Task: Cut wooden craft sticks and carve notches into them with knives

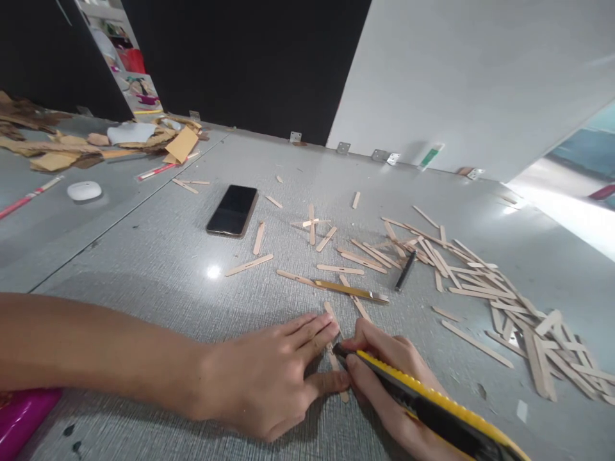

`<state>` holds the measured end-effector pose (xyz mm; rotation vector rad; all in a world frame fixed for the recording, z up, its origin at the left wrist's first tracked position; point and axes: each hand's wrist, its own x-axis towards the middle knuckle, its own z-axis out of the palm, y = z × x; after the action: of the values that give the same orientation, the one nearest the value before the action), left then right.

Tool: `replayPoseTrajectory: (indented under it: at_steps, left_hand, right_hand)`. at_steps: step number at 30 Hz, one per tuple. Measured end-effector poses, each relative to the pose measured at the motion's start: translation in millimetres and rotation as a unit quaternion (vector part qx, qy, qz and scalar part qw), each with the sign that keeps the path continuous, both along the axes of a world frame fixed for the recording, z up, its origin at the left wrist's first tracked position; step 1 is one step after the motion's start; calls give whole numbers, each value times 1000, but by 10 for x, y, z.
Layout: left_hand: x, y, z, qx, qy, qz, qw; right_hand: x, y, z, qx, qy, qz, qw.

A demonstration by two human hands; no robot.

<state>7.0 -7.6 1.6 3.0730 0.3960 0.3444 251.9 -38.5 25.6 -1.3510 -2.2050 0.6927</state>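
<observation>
My left hand (276, 374) lies flat on the grey table (158, 269), fingers stretched out, pressing down a wooden craft stick (331, 315) that runs under the fingertips. My right hand (389, 384) is closed around a yellow and black utility knife (432, 406). The knife's tip rests on the stick just beside my left thumb and forefinger. Part of the stick is hidden under both hands.
Several loose wooden sticks (480, 282) lie scattered to the right and ahead. A metal ruler (353, 291), a black pen (405, 271) and a dark phone (232, 210) lie beyond my hands. Cardboard scraps (57, 150) and a white mouse (84, 190) sit far left. A pink object (22, 416) is at bottom left.
</observation>
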Motion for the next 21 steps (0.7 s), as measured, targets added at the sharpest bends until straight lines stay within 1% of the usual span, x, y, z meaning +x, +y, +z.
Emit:
replayPoseTrajectory:
  at_steps: [1,3,5,7,8,12,14,15,16,19,21]
  left_hand:
    - [0,-3,4,0,2,1,1000]
    - [-2,-7,9,-4,4,2,1000]
    - [-4,-7,9,-10,5,0,1000]
    - [-7,-3,3,-18,3,-3,1000]
    - [-7,-1,-2,-22,1,-5,1000]
    - [-6,1,-20,-31,-2,-7,999]
    - [-5,0,-23,-31,-1,-9,999]
    - [-5,0,-23,-31,1,-9,999]
    - [-5,0,-22,-31,3,-9,999]
    - [-7,1,-21,-30,5,-7,1000]
    - [-7,0,-19,-28,0,-7,1000]
  right_hand:
    - [24,-1,-24,-14,12,-9,1000]
    - [63,1,-69,-79,42,-35,995]
    - [79,5,-89,-178,74,-57,980]
    - [67,4,-77,-248,105,-71,960]
    - [53,-1,-63,-264,120,-80,954]
    - [-7,-44,-11,-286,176,-139,932]
    - [-24,-65,-14,-284,193,-156,926]
    - [-28,-71,-25,-269,190,-152,932]
    - [-30,-74,-41,-244,179,-141,943]
    - [-19,-61,-98,-141,126,-78,979]
    - [-4,-46,-126,-95,102,-50,989]
